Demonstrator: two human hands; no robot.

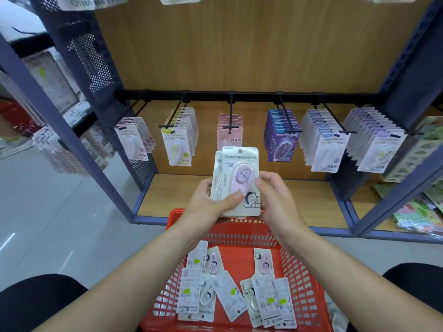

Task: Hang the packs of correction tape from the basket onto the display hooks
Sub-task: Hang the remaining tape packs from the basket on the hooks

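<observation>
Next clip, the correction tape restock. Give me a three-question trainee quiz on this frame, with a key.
1. True or false: loose packs lie in the red basket.
2. The held packs are gripped by: A) neither hand B) one hand alone C) the left hand and the right hand.
3. Fill in: the hung packs on the middle hook, right behind the held packs, are ___ in colour.
Key: 1 true; 2 C; 3 pink.

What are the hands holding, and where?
A stack of packs: the left hand grips its lower left, thumb on the front; the right hand holds its right edge.
</observation>
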